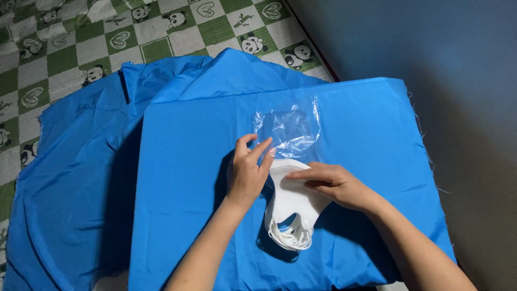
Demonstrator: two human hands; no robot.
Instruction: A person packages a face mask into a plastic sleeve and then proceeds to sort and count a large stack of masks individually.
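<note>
A stack of white curved pieces, like thin masks with loops at the near end (291,213), sticks partly out of a clear plastic bag (288,129) on blue cloth. My left hand (246,171) grips the mouth of the bag at the left side of the stack. On top of the white stack lies my right hand (334,184), with its fingertips pressing the upper edge near the bag's mouth. The far end of the stack is inside the bag.
The blue cloth (177,215) covers a raised flat block and spills in folds to the left. A green and white checked mat with panda pictures (81,43) lies beyond. A dark blue wall (431,48) runs along the right.
</note>
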